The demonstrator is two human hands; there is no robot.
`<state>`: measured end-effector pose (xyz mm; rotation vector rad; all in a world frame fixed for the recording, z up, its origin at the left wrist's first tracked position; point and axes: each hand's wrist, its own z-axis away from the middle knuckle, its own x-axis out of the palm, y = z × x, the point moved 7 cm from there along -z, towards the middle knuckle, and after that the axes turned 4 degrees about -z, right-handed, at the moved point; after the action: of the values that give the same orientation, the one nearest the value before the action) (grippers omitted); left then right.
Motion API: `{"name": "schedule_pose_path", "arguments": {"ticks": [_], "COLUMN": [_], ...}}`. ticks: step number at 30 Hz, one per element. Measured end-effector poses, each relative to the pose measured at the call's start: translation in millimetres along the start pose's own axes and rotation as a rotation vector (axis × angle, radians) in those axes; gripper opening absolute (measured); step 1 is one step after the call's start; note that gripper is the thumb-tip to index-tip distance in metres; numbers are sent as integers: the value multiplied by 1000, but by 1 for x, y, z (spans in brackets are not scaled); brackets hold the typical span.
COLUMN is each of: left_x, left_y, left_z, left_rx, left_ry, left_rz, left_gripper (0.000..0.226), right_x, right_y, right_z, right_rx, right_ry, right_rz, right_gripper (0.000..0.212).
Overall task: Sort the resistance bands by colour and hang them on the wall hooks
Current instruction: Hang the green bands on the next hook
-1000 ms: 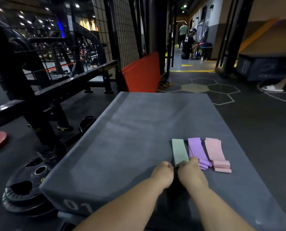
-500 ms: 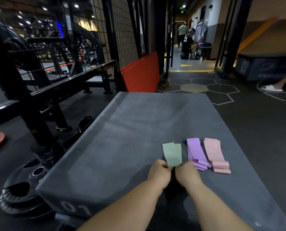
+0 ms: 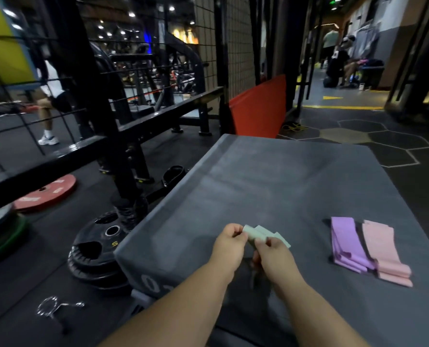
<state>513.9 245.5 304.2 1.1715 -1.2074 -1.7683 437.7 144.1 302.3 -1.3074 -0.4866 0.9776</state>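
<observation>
Green band [image 3: 258, 234] lifted, both hands [image 3: 229, 249] [image 3: 274, 256] pinching.

Head view: we look forward and down across the grey box [image 3: 271, 186].
Nearness: we are close over its near end.

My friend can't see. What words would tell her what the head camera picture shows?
A left hand and a right hand pinch a folded green resistance band over a grey padded box. Purple bands and pink bands lie side by side on the box, to the right; black weight plates lie on the floor, left.
</observation>
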Motion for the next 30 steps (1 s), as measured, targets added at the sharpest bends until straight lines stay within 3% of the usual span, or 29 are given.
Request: {"name": "schedule_pose_path", "arguments": {"ticks": [9,12,16,21,25,30], "left_x": [-115,-161,-206,-242,-261,-284], "left_y": [6,9,18,35,48,61], "left_z": [18,36,64,99,129,163], "left_rx": [18,0,-1,19,14,39], "left_ry": [199,279,280,275,264,257], "left_rz": [22,35,70,133,99,47], "left_gripper": [7,6,7,15,18,17], "right_x": [91,113,126,150,171,188], "right_y": [-38,-52,-76,-121,-158,-183], "right_z": [32,53,85,130,161,190], "right_rx": [-187,-321,-499,-695,-811,-812], "right_ry": [-262,-308,-294,-381,-465,-574], "right_rz": [-107,4,188,238,321,343], "right_gripper": [9,13,20,51,54,42]}}
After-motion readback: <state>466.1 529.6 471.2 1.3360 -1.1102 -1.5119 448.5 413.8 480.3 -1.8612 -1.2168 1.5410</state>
